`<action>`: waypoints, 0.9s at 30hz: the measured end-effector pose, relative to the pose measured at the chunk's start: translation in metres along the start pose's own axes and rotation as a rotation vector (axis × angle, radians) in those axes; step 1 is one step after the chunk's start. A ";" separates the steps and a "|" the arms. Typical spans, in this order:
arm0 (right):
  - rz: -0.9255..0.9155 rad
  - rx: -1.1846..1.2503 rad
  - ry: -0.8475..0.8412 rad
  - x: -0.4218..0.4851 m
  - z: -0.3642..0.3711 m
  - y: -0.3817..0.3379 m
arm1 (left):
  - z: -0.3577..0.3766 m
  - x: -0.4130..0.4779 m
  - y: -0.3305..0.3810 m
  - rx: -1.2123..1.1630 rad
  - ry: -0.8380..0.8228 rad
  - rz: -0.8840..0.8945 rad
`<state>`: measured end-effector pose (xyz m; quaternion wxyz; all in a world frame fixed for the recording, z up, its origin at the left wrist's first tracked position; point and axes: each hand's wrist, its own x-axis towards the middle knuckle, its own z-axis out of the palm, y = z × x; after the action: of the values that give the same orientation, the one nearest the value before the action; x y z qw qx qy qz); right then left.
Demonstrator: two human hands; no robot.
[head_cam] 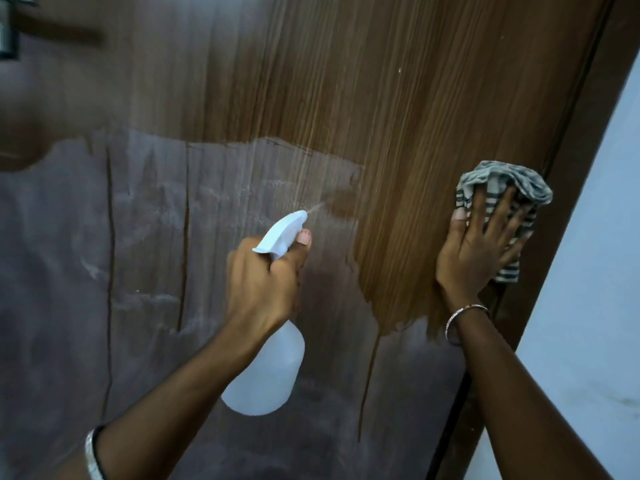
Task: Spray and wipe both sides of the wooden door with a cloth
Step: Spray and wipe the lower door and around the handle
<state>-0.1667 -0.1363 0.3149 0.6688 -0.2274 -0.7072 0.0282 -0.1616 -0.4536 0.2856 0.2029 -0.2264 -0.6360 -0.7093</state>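
Observation:
The wooden door point(329, 81) fills the view, brown with vertical grain, its lower left part dull and wet with drip lines. My left hand point(263, 282) grips the neck of a white spray bottle point(266, 372), thumb up by the white nozzle head point(282, 232). A fine mist leaves the nozzle toward the door. My right hand point(478, 247) presses a striped grey and white cloth point(509, 188) flat against the door near its right edge, fingers spread.
The dark door frame point(588, 140) runs diagonally down the right side, with a pale wall point(595, 306) beyond it. A metal fitting point(8, 32) shows at the top left corner. Both wrists wear bangles.

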 end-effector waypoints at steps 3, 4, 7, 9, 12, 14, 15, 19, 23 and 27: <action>0.070 0.002 0.025 -0.019 0.007 -0.038 | -0.021 0.004 -0.002 0.052 0.016 0.027; 0.057 0.005 0.034 -0.027 0.010 -0.056 | -0.027 0.006 -0.002 0.062 0.005 0.036; -0.062 0.036 0.048 -0.051 0.021 -0.120 | -0.043 0.012 -0.003 0.090 -0.011 0.074; -0.207 0.059 0.038 -0.065 0.028 -0.163 | -0.050 0.015 -0.003 0.087 0.014 0.092; -0.547 0.070 -0.056 -0.070 0.029 -0.196 | -0.057 0.016 0.001 0.055 0.039 0.112; -0.753 0.043 -0.138 -0.057 0.023 -0.181 | -0.062 0.017 0.002 0.049 0.042 0.118; -0.794 0.026 -0.162 -0.048 0.019 -0.165 | -0.064 0.018 0.002 0.050 0.037 0.114; -0.524 -0.048 -0.125 -0.001 0.004 -0.106 | -0.071 0.022 -0.001 0.066 0.021 0.054; -0.138 -0.001 -0.028 0.046 0.001 -0.130 | -0.081 0.026 0.002 0.066 -0.019 0.069; -0.136 0.020 0.001 0.028 0.012 -0.186 | -0.090 0.031 -0.004 0.084 -0.025 0.054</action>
<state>-0.2309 -0.2893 0.4032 0.6717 -0.1721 -0.7205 -0.0105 -0.1953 -0.5429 0.2921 0.2232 -0.2434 -0.6615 -0.6733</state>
